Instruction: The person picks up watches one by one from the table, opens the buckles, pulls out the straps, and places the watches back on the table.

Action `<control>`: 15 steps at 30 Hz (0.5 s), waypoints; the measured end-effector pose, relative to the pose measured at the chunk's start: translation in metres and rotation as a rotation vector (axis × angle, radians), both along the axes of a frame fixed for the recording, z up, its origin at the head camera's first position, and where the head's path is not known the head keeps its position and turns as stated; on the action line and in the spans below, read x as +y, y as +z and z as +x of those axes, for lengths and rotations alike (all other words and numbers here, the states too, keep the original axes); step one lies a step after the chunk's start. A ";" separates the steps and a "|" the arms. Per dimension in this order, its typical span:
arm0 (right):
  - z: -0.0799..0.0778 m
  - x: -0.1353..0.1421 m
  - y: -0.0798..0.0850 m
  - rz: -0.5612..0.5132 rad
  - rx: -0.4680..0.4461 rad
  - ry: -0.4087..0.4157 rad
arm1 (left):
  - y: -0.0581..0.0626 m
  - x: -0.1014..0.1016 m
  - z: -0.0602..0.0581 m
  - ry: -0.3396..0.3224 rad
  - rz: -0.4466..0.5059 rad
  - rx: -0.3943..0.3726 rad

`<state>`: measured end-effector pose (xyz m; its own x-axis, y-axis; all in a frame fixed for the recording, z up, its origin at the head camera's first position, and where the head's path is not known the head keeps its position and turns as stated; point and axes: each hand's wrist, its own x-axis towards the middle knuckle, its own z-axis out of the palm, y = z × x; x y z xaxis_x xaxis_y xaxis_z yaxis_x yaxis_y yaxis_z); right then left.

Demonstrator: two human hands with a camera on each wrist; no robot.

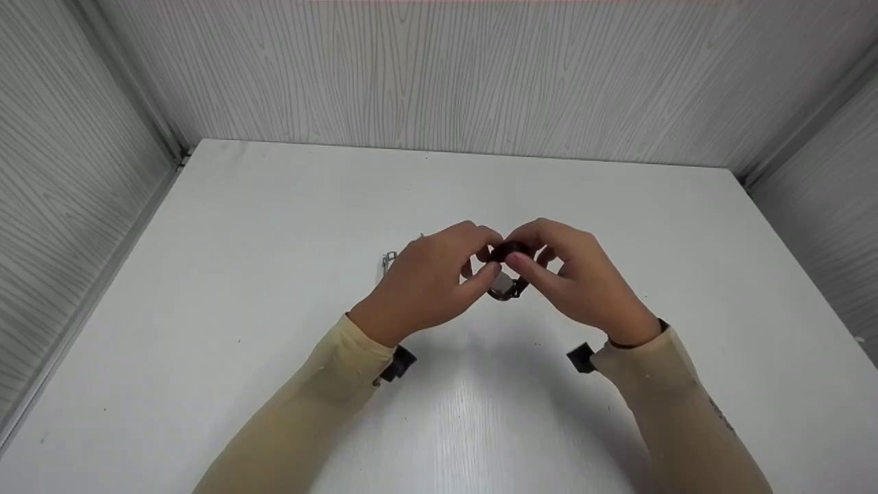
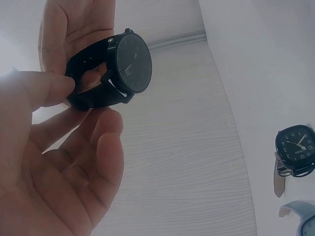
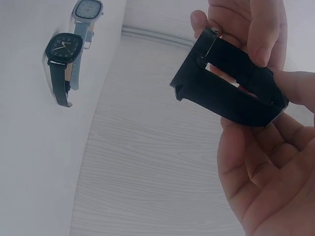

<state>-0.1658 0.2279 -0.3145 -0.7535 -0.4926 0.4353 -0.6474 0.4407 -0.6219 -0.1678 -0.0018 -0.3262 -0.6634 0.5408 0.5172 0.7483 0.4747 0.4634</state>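
A black wristwatch with a round dial is held up above the table by both hands, its strap bent into a loop. My left hand pinches the strap between thumb and fingers; in the left wrist view the dark dial of the watch faces away from the palm. On the other side, my right hand grips the strap too, its thumb lying along the band. The right wrist view shows the side of the black strap near both hands' fingertips. Fingers hide the strap's fastening.
Two more watches lie on the white table: one with a black square-ish dial, another with a pale blue strap. In the head view my left hand mostly covers them. Wood-patterned panels surround the table.
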 end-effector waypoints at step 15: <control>0.000 0.000 0.000 0.000 -0.001 0.004 | -0.001 0.000 -0.001 0.002 0.009 0.002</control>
<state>-0.1655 0.2276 -0.3145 -0.7521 -0.4957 0.4344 -0.6483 0.4379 -0.6228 -0.1687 -0.0014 -0.3272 -0.6634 0.5347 0.5234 0.7483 0.4720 0.4662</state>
